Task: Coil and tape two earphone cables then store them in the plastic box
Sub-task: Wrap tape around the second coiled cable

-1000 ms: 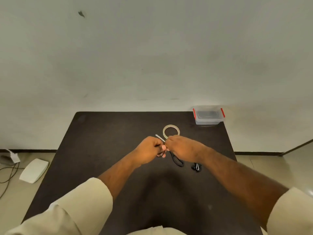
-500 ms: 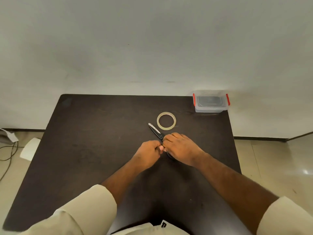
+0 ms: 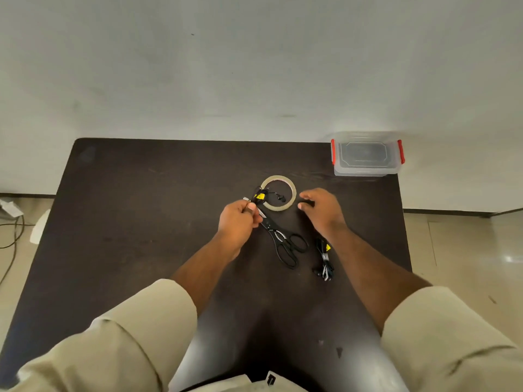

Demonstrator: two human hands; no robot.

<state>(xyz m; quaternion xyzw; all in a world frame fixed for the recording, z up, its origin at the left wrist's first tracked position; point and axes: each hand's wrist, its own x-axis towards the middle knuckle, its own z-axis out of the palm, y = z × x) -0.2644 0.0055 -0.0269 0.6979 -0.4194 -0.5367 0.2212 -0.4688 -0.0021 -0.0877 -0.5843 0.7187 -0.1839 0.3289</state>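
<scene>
Head camera looks down on a dark, matte worktop (image 3: 141, 222) with a faint wood grain, set against a plain pale wall. The left hand (image 3: 236, 220) has its grip closed around a small coiled earphone cable (image 3: 261, 195), thin black wire with a yellow tag; its earbuds hang over the open middle of the tape roll (image 3: 278, 196), a flat, thin ring of clear glossy tape that lies on the worktop just beyond the hands. The right hand (image 3: 322, 212) is above the worktop just right of the roll, with the grip loosely open and the fingers curled, holding nothing. Between the two forearms lie black scissors (image 3: 283, 241), closed, with metal blades pointing toward the left hand and oval handle loops toward the person. Beside them, close to the right wrist, the second earphone cable (image 3: 325, 258) lies as a long narrow bundle. The plastic box (image 3: 366, 158), clear, rectangular, with red side clips and its lid on, stands at the far right corner, well apart from both cables.
</scene>
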